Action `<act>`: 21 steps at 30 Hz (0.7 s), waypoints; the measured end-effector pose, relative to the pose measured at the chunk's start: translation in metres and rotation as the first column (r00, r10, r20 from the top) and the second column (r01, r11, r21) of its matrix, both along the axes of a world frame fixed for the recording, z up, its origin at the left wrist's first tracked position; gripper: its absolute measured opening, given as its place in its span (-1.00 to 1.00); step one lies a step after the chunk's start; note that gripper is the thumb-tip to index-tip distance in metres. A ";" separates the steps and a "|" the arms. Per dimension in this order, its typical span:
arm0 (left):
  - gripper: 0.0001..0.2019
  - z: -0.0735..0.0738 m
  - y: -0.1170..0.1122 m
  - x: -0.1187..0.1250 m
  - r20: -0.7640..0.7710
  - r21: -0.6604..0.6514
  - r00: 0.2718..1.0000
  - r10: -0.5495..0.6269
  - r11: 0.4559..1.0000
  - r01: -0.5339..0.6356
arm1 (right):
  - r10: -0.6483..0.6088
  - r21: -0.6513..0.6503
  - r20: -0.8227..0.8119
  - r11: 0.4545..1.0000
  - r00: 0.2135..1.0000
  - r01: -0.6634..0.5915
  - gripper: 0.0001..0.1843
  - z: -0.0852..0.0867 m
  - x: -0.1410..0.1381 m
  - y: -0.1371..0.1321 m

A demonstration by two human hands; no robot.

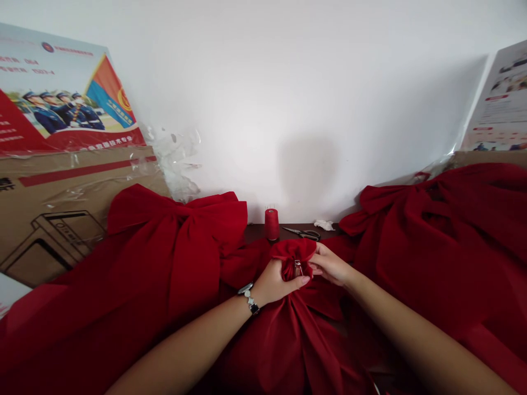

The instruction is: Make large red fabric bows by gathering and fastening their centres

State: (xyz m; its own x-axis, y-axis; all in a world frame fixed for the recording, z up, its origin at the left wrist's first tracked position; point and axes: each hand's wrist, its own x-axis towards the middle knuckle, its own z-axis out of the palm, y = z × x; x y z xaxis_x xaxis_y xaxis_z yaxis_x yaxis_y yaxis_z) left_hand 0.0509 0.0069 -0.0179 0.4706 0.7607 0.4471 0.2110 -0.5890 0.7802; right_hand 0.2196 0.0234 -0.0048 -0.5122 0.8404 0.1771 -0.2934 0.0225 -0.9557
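Gathered red fabric [302, 323] is between my two hands, bunched at its middle, with long folds hanging toward me. My left hand [276, 282] is closed round the bunched part from the left, thumb lying across its front. On the gathers, just above that thumb, sits a small metal clasp or pin [298, 267]. From the right, my right hand [329, 264] grips the ruffled upper edge of the same fabric; some of its fingers are hidden behind the cloth. A bracelet [251, 303] is on my left wrist.
A spool of red thread [272, 225] with needles on top stands by the wall, beside scissors [302, 232] and a crumpled white scrap [324, 225]. Large red bows [177, 230] lie left, more red cloth [444, 241] right. A printed cardboard box [82, 203] stands left.
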 end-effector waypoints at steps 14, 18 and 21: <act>-0.52 0.007 0.003 -0.007 -0.086 0.050 0.988 -0.127 0.990 0.131 | 0.020 0.054 0.012 0.998 1.000 -0.020 -0.77 -0.002 0.006 0.004; -0.54 0.008 0.002 -0.007 -0.080 0.044 0.989 -0.128 0.990 0.132 | 0.051 0.030 -0.010 0.998 0.999 -0.050 -0.88 0.000 0.008 0.003; -0.54 0.008 0.002 -0.006 -0.073 0.049 0.989 -0.129 0.990 0.132 | 0.029 0.069 0.019 0.997 0.999 -0.030 -0.88 0.003 0.010 0.000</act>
